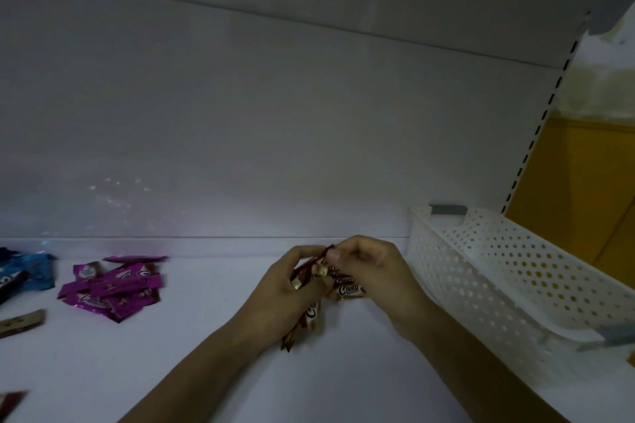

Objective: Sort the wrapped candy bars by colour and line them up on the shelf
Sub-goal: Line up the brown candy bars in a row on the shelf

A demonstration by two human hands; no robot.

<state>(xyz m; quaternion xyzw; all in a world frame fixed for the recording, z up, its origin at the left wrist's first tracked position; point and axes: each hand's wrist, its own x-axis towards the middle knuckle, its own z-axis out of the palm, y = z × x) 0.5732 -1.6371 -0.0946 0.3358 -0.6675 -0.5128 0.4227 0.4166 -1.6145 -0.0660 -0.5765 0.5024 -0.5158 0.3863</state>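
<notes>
Both hands meet over the middle of the white shelf point(206, 371). My left hand point(288, 288) grips several brown candy bars point(311, 314) whose ends stick out below the palm. My right hand point(371, 268) pinches the top of one of these brown bars, and more brown bars point(348, 288) marked "Choco" lie under its fingers. A heap of purple candy bars point(115, 287) lies on the shelf to the left. Blue candy bars point(32, 271) lie at the far left edge.
A white perforated plastic basket point(508, 271) stands on the shelf at the right, close to my right forearm. A loose tan bar point(22, 321) and a dark red bar point(12, 402) lie at the left edge. The shelf's back panel rises behind.
</notes>
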